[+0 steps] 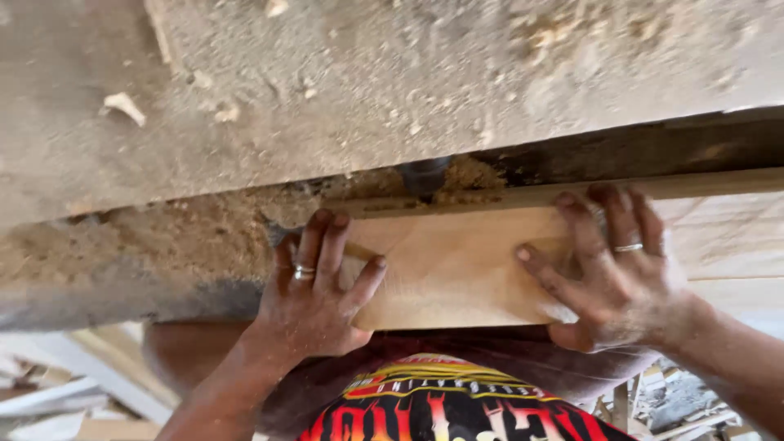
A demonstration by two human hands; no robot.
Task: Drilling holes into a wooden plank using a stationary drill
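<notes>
Pale wood board (457, 269) sits flat at the near edge of our tabletop (367, 73), pressed up against a dark cutter (425, 175) at 12 o'clock. Our left hand (314, 298) lies spread open on its 9 o'clock end, right hand (616, 273) flat on the 3 o'clock end. Sawdust (171, 237) is piled off toward 10 o'clock.

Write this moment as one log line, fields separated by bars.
left hand: pressing on wooden board | right hand: pressing on board | board edge: against dark cutter | sawdust: piled on table
</notes>
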